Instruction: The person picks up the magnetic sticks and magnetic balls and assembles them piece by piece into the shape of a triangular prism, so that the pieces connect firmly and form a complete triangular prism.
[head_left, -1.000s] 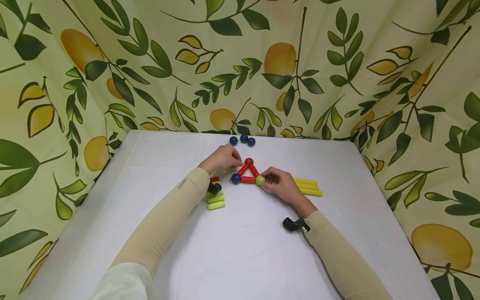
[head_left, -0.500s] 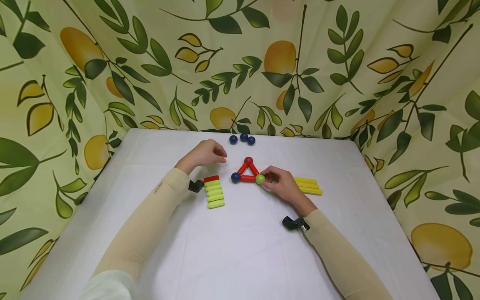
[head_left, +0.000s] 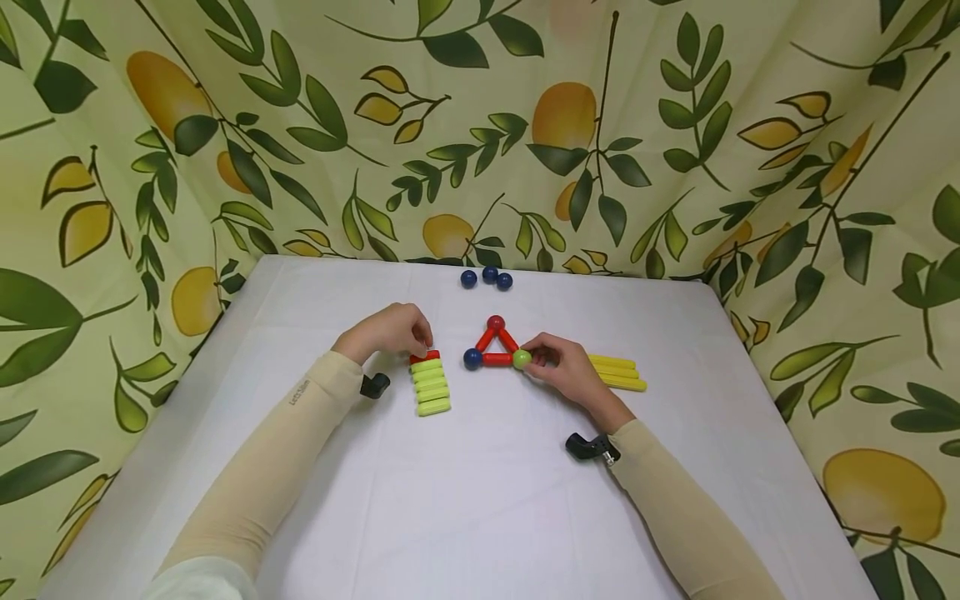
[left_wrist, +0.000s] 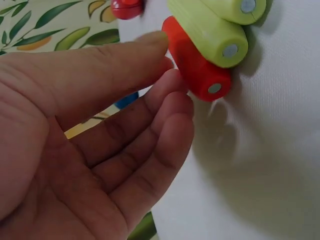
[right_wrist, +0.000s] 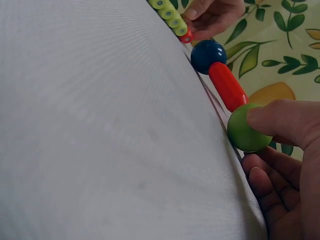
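Note:
A triangle of red magnetic rods [head_left: 497,360] lies on the table, with a red ball [head_left: 496,322], a blue ball [head_left: 472,358] and a green ball [head_left: 522,359] at its corners. My right hand [head_left: 564,369] pinches the green ball between thumb and fingers, as the right wrist view also shows. Left of the triangle, my left hand [head_left: 386,332] has thumb and fingertips on a separate red magnetic rod [left_wrist: 202,70]. That rod lies against a row of yellow-green rods [head_left: 431,385], and round metal ends show in the left wrist view. Fingers partly hide its far end.
Several long yellow rods [head_left: 618,373] lie just right of my right hand. Three loose blue balls [head_left: 490,274] sit near the back edge of the white-covered table [head_left: 480,492]. A leaf-and-fruit patterned curtain [head_left: 480,167] surrounds the table.
My left hand has left the triangle, moved left, then come down onto the red rod at the top of the yellow-green row. My right hand stays on the green ball.

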